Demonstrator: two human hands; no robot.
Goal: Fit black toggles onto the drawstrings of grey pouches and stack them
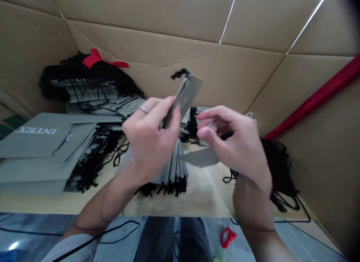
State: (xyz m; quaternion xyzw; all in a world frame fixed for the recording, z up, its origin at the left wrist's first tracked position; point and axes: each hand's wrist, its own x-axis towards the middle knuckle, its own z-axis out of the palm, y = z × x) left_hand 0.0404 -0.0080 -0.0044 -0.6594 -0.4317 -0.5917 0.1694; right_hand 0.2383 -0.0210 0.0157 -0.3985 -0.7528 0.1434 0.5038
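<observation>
My left hand (152, 134), with a ring on one finger, pinches a grey paper bag (189, 95) by its lower end, tilted up above the table. A short black cord end sticks out at the bag's top. To the right, my right hand (233, 138) is curled, thumb close to the fingertips and apart from the bag. Something dark shows inside its palm, too blurred to name. Under the hands a fanned stack of grey bags (168, 168) lies with black cord ends facing me. One loose grey bag (201, 157) reaches from that stack beneath my right hand.
Large grey bags (36, 136) printed INTEX lie at left, with a heaped stack of corded bags (90, 91) and a red ribbon (94, 59) behind. Black cords (277, 172) bundle at right. Cardboard walls (157, 48) enclose the table (202, 202). A red strip (312, 100) slants down the right.
</observation>
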